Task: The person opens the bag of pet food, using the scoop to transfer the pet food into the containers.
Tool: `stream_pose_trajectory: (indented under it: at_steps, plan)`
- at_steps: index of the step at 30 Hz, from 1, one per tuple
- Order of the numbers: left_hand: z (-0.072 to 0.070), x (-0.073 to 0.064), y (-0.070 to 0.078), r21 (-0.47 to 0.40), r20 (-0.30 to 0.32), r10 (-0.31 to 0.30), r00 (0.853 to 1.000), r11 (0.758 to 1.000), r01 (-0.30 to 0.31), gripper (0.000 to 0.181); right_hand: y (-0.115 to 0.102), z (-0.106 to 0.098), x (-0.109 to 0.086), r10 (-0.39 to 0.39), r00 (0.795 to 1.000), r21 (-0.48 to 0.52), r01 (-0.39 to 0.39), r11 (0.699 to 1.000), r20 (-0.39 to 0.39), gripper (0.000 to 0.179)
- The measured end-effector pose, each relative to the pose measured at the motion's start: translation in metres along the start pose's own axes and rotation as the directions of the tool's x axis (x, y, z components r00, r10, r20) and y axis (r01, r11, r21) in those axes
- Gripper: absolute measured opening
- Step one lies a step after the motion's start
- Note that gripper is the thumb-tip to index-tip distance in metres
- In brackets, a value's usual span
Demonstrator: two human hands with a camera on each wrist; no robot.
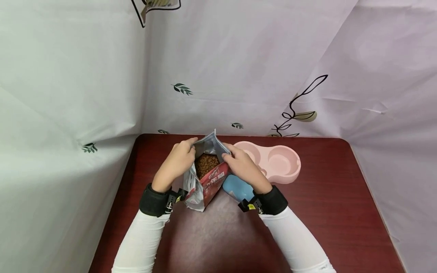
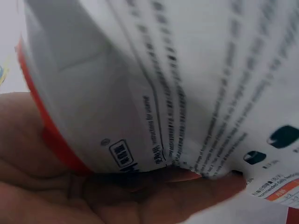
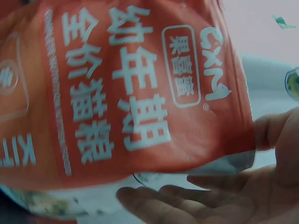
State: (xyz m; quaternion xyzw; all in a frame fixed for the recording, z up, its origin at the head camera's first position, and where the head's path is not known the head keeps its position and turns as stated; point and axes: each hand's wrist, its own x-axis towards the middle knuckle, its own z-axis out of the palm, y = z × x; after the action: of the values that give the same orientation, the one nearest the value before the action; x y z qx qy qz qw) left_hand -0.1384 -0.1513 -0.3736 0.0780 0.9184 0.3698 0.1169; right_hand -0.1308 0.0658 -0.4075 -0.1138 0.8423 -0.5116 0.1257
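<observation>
An opened cat food bag [image 1: 216, 184], red on its front and silvery inside, stands tilted on the table with its mouth spread wide. Brown kibble [image 1: 206, 165] shows inside. My left hand [image 1: 180, 161] grips the left rim of the mouth. On the opposite rim, my right hand [image 1: 241, 163] pinches the edge between thumb and fingers. In the left wrist view, the fingers lie along the printed white back of the bag [image 2: 187, 93]. The right wrist view shows the red front with large white lettering, and the hand [image 3: 229, 198] at its top corner.
A pink double bowl [image 1: 285, 176] stands behind and right of my right hand. A light-blue rounded object [image 1: 237, 187] lies under my right wrist, close to the bag. Patterned white cloth [image 1: 246, 76] hangs behind and beside the dark red table [image 1: 327, 204].
</observation>
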Motion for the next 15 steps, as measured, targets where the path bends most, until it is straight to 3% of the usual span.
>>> stream_pose_trajectory:
  at_steps: [4,7,15]
  plan:
    - [-0.002,-0.001,-0.004,-0.011,0.021,0.017,1.0,1.0,-0.017,0.047,0.004,-0.003,0.002,0.012,0.996,0.125,-0.022,0.992,0.084,0.044]
    - [-0.007,-0.003,-0.009,-0.014,0.0,0.039,0.999,0.999,-0.039,0.049,0.006,-0.01,0.0,0.033,0.994,0.197,-0.053,0.979,0.103,0.048]
    - [-0.016,-0.015,-0.013,0.066,-0.105,0.062,0.992,0.996,-0.056,0.051,0.009,-0.022,-0.004,0.028,0.99,0.236,-0.06,0.97,0.137,0.042]
